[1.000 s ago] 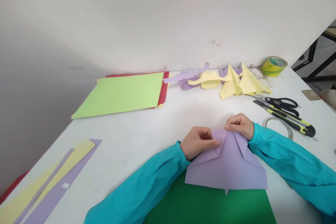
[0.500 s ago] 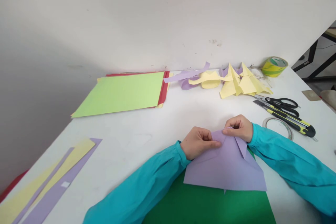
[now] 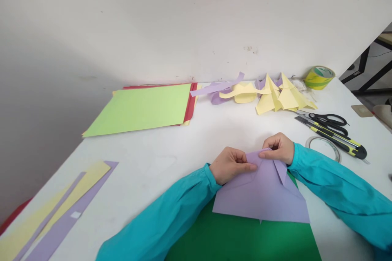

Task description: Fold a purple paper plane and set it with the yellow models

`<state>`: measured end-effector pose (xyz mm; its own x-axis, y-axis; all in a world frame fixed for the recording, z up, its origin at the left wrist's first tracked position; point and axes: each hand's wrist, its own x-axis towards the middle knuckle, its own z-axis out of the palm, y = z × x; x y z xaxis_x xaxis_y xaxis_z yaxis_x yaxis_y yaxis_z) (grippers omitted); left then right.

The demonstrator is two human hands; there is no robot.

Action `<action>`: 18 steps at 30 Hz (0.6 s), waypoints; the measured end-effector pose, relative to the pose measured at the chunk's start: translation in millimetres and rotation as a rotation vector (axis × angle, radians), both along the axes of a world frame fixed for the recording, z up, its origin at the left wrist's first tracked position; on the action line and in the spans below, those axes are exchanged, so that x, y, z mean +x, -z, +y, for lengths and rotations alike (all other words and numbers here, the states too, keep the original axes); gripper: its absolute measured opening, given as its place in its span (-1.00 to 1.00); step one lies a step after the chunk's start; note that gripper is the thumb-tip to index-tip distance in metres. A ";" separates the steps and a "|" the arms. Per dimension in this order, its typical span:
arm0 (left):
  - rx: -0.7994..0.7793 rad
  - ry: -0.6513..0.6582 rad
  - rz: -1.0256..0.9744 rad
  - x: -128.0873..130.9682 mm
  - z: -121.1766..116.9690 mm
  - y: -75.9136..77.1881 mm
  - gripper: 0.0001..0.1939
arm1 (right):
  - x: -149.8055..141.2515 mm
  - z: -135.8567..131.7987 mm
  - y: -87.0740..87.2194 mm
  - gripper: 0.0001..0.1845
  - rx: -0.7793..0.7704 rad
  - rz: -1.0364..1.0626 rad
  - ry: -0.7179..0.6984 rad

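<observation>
A folded piece of purple paper point(image 3: 260, 195) rises over a green sheet point(image 3: 245, 238) at the front of the table. My left hand point(image 3: 230, 164) pinches its upper left part between thumb and fingers. At the top right, my right hand point(image 3: 279, 148) pinches the paper's upper edge, thumb in front. A narrow folded flap hangs below the right hand. Part of the paper's left side is hidden behind my left hand and sleeve.
Light green sheets point(image 3: 143, 108) lie on red ones at the back left. Yellow folded paper shapes point(image 3: 269, 98), purple strips point(image 3: 214, 88) and a tape roll point(image 3: 319, 77) stand by the wall. Scissors point(image 3: 330, 121), a cutter point(image 3: 337, 138) and double-sided tape point(image 3: 324, 147) lie right; paper strips point(image 3: 61, 208) left.
Almost nothing differs. Both hands keep their pinch on the purple paper, and the whole view has shifted very slightly.
</observation>
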<state>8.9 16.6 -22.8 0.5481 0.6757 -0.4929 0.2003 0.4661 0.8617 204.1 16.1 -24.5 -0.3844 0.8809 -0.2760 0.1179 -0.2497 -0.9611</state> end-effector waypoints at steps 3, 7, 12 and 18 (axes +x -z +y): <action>0.025 0.013 0.020 -0.5 0.8 -1.3 -0.64 | 0.6 0.5 -1.3 -0.66 -0.010 0.008 0.010; 0.044 0.070 0.018 -2.1 1.4 -2.3 -0.62 | 1.3 1.2 -3.7 -0.64 -0.024 0.014 0.009; -0.037 0.080 -0.048 -3.7 3.8 -0.2 -0.62 | 4.7 3.5 -1.5 -0.65 -0.028 -0.003 -0.002; -0.092 0.129 -0.075 -12.1 11.2 3.6 -0.67 | 10.2 7.9 1.7 -0.62 -0.102 0.025 0.062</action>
<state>-3.3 27.8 -26.4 0.6647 0.5513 -0.5042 0.2003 0.5187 0.8312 214.3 23.9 -26.2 -0.3382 0.8708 -0.3567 0.0752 -0.3528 -0.9327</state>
